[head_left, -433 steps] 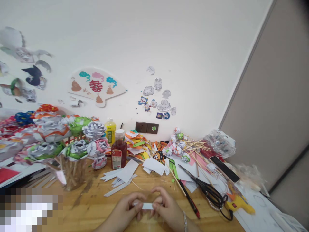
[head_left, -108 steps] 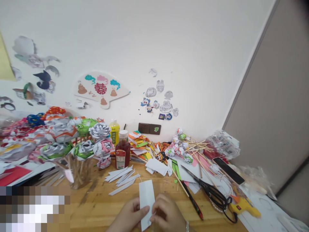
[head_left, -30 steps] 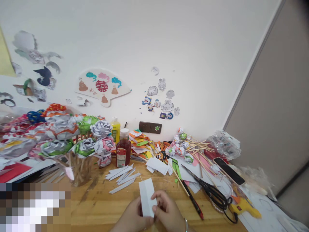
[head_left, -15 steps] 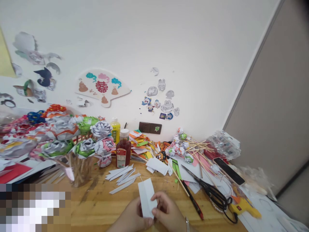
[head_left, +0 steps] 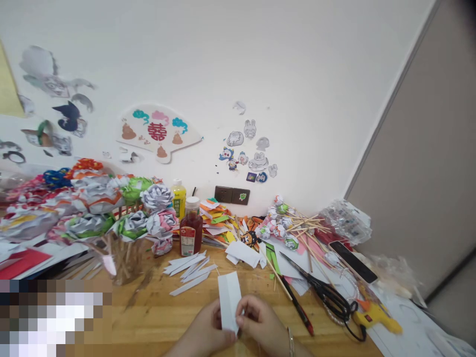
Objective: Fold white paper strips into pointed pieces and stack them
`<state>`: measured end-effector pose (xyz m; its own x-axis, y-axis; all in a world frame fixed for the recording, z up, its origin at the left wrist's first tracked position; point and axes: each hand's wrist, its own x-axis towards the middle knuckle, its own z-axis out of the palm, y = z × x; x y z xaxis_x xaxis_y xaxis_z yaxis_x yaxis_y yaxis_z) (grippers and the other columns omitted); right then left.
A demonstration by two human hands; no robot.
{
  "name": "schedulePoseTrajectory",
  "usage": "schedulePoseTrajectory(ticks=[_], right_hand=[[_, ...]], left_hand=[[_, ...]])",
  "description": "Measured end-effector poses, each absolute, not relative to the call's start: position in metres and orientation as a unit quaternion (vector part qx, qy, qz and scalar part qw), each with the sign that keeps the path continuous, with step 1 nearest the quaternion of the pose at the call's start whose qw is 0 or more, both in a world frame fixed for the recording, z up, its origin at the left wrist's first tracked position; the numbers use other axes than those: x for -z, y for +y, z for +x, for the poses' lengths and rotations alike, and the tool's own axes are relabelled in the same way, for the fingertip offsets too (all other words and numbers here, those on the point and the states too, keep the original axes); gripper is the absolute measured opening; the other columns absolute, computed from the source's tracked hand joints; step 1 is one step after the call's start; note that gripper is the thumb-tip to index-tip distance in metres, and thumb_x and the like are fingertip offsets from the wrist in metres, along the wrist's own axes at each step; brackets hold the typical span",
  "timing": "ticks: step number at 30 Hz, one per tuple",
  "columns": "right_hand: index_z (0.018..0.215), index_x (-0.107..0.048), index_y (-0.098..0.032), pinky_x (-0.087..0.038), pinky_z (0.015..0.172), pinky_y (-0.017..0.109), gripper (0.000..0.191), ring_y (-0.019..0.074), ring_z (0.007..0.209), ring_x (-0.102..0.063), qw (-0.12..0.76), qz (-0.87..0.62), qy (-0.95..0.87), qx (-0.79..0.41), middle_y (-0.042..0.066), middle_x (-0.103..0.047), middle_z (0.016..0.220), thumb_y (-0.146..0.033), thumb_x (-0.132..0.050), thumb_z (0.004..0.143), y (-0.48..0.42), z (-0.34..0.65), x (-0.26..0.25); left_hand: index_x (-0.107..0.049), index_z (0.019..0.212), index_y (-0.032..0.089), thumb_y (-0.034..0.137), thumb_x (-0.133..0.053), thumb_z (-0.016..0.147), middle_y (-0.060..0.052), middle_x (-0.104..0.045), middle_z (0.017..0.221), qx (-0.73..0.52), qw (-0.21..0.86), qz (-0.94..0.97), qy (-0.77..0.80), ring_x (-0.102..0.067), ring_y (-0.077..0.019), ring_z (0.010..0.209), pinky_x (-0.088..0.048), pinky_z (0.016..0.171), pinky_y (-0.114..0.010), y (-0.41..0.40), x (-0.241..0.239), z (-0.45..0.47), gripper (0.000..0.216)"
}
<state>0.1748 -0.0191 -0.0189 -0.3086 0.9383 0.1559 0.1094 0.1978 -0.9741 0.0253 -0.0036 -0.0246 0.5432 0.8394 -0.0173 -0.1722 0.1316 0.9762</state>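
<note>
A white strip of paper with a lengthwise crease stands nearly upright between my two hands at the bottom middle. My left hand grips its lower left side, the thumb across the bottom. Fingers and thumb of my right hand pinch its lower right edge; a bracelet circles that wrist. Beyond my hands lie several narrow folded white paper strips. Right of those sits a small stack of white paper pieces.
Paper flowers on sticks fill a clear container at left. A red-brown sauce bottle stands at the middle back. Black scissors, a pen, a phone and a yellow glue gun lie at right.
The paper has shifted slightly right and turned more upright in my hands. My right fingers have closed lower along its right edge. The view has moved a little.
</note>
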Motion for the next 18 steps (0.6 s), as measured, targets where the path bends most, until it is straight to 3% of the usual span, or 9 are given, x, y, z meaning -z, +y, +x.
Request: schedulePoseTrajectory(ticks=[11,18], right_hand=[[0.07,-0.053,-0.015,-0.029,0.047,0.017,0.009,0.0077,0.05,-0.04,0.404,-0.429,-0.648,-0.482,-0.005,-0.044,0.055,-0.017,-0.058,0.063,-0.0207,0.1742,0.0191],[0.069,-0.054,-0.016,-0.03,0.047,0.016,0.01,0.0073,0.049,-0.04,0.397,-0.464,-0.666,-0.428,-0.006,-0.043,0.054,-0.009,-0.054,0.061,-0.02,0.173,0.0234]], left_hand=[[-0.054,0.077,0.014,0.0,-0.051,0.044,0.002,-0.06,0.071,-0.365,0.668,0.554,0.336,-0.052,-0.0162,0.069,-0.038,0.059,-0.023,-0.007,0.0242,0.0258,0.036],[-0.052,0.074,0.014,0.001,-0.057,0.045,0.001,-0.06,0.07,-0.37,0.686,0.548,0.304,-0.053,-0.0168,0.07,-0.04,0.062,-0.024,-0.008,0.018,0.0272,0.033]])
